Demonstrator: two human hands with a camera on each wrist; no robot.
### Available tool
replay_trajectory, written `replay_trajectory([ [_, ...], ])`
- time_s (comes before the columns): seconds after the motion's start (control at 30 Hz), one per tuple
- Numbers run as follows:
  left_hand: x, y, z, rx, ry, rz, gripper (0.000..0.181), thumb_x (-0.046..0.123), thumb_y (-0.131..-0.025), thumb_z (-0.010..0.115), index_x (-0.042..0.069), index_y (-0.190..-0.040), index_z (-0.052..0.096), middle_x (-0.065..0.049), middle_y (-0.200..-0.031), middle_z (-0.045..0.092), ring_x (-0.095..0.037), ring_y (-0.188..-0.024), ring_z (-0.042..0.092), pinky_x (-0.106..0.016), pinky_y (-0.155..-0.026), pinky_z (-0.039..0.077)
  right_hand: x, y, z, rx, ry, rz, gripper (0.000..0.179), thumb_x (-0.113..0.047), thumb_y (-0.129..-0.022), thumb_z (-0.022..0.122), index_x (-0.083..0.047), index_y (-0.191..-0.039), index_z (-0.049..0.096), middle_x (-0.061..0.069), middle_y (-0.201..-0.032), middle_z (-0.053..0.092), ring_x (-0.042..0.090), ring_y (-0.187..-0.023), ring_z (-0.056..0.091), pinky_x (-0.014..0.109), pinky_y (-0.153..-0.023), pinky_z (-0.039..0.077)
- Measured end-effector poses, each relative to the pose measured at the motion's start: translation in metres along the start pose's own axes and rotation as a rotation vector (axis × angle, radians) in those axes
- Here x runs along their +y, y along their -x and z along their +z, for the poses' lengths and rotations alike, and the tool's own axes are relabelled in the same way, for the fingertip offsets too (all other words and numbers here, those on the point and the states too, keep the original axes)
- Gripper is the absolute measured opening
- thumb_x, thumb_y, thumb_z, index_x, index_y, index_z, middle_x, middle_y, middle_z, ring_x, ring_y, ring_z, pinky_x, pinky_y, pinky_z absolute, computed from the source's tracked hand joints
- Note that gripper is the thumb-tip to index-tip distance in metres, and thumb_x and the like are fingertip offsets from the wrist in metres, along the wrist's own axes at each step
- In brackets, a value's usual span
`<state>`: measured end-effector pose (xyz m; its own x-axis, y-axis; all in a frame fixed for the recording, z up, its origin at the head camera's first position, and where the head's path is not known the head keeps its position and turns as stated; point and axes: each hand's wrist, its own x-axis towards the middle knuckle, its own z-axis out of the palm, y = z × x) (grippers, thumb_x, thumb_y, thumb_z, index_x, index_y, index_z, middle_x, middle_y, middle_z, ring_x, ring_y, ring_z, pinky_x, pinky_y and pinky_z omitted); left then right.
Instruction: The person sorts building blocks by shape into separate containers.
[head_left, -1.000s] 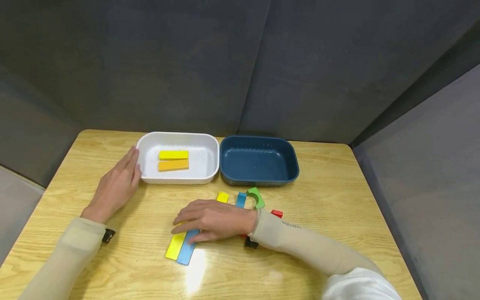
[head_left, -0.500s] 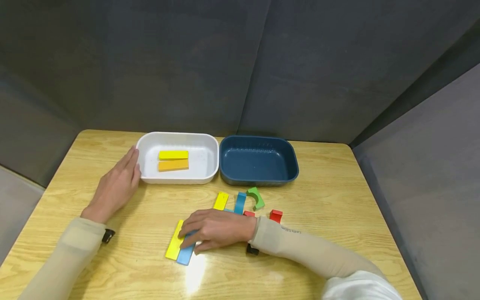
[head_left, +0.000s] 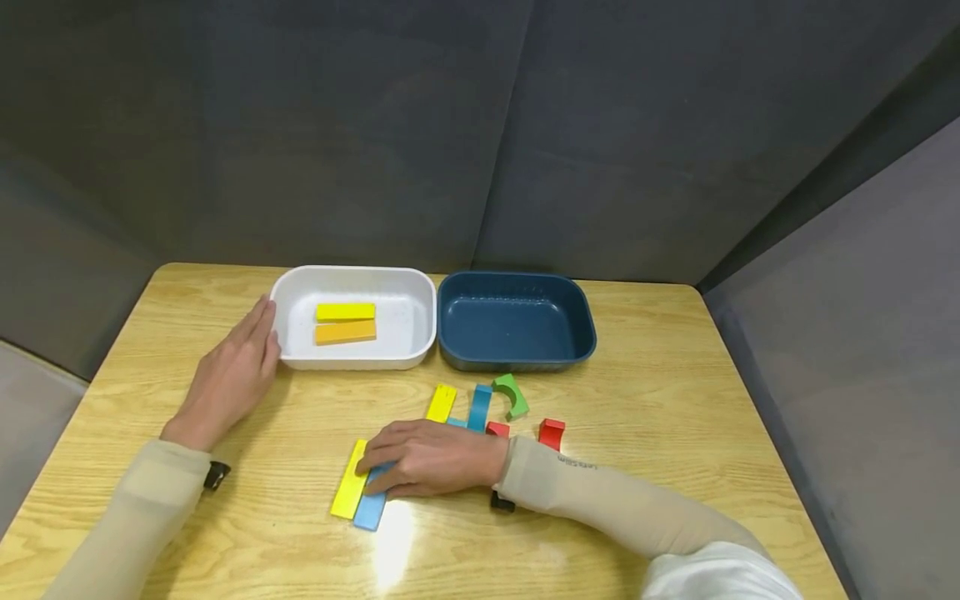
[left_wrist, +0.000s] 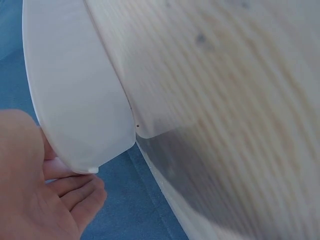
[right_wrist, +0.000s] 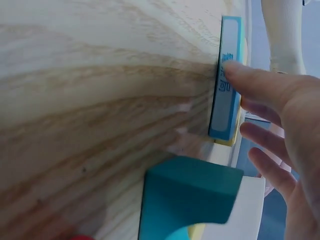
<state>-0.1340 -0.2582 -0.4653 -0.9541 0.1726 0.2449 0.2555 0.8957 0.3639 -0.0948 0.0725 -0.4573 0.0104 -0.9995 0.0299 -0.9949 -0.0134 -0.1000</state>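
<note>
settling on the blue block point(head_left: 370, 510), you have it lying flat on your side of the white tray point(head_left: 405, 321), alongside a long yellow block point(head_left: 347, 492). your right hand point(head_left: 438, 457) is over the pair, thumb point(right_wrist: 235, 75) against the blue block's side, fingers bent across; whether that's a firm grip yet, i can't tell. this looks like the taking-hold step, and a lift would call for a secure pinch on blue alone, leaving its neighbour lying. your left hand point(head_left: 232, 375) lays fairly straight, unclenched fingers on the white tray's left end, bracing it, i'd judge. inside the white tray sit a short yellow block point(head_left: 345, 312) and an orange block point(head_left: 345, 333); right of it, a navy tray point(head_left: 517, 321). nearer you and rightward of the white tray, a green arch point(head_left: 513, 397) and a red piece point(head_left: 551, 434). and compared with a second ago: your right fingers have drawn back, baring more of the yellow block; your left hand hasn't budged.
</note>
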Motion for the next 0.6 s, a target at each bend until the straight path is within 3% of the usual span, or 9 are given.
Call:
replay_trajectory([
  [0.23,0.0,-0.001,0.0,0.005,-0.008,0.005,0.057,0.019,-0.115,0.041,-0.008,-0.164,0.031,-0.024,-0.173,0.028,-0.053,-0.148,0.043,-0.073,-0.104,0.047,-0.002,-0.004,0.003,0.011,0.035,0.061,0.032,-0.031,-0.112,0.06,-0.026,-0.14,0.073,-0.002,-0.149,0.063,0.015,-0.141,0.056,0.022,-0.121,0.04],
  [0.43,0.0,-0.001,-0.002,-0.006,-0.007,-0.007,0.057,0.02,-0.115,0.039,-0.008,-0.164,0.03,-0.024,-0.174,0.027,-0.053,-0.148,0.042,-0.073,-0.106,0.047,-0.004,-0.01,0.005,0.004,0.07,0.134,0.036,-0.021,-0.112,0.059,-0.023,-0.147,0.068,0.002,-0.155,0.059,0.018,-0.143,0.053,0.022,-0.105,0.055],
  [0.6,0.001,0.0,-0.001,-0.01,-0.009,-0.013,0.057,0.02,-0.115,0.04,-0.008,-0.164,0.031,-0.024,-0.173,0.028,-0.053,-0.148,0.042,-0.072,-0.104,0.048,-0.006,-0.012,0.008,0.011,0.069,0.175,0.037,-0.016,-0.113,0.057,-0.022,-0.148,0.066,0.004,-0.152,0.059,0.018,-0.139,0.054,0.017,-0.094,0.058],
])
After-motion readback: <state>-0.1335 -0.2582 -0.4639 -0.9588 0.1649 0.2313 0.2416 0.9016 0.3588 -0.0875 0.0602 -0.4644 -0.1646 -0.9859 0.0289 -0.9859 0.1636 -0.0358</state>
